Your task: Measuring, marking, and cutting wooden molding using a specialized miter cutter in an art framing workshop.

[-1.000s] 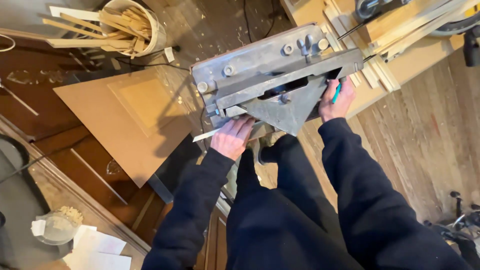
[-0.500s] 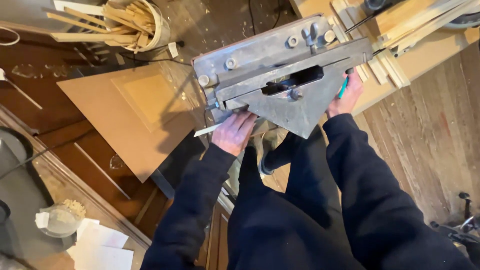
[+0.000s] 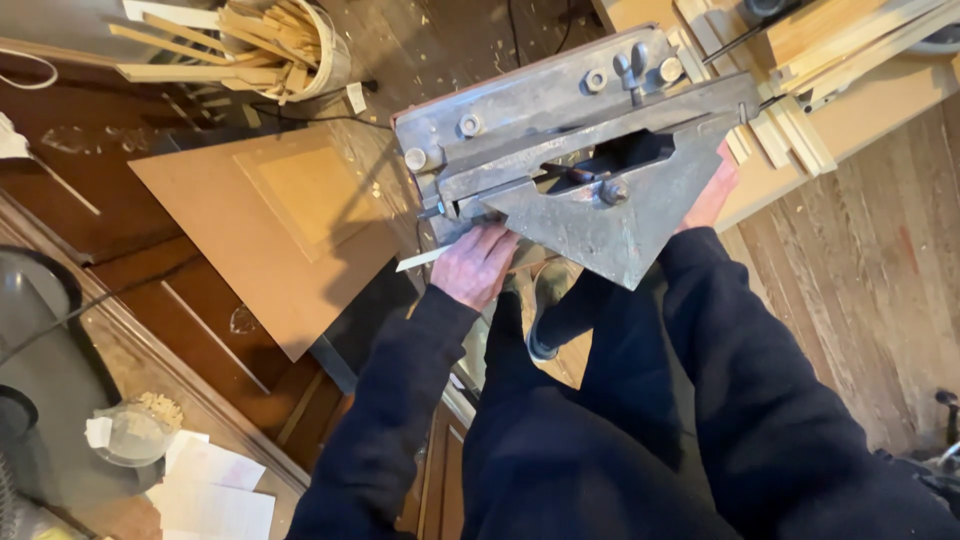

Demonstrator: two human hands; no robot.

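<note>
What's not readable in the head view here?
- Right hand: mostly behind the grey metal machine; its grip is hidden.
- Left hand: fingertips tucked under the machine; what the thin pale strip touches is unclear.
- Bucket of wood offcuts: cut off by the top edge.

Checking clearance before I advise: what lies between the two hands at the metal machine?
In the head view, the machine's grey triangular metal plate lies between the left hand and the right hand, hiding part of the right.

Both hands (image 3: 478, 265) at metal cutter (image 3: 590, 170)
</note>
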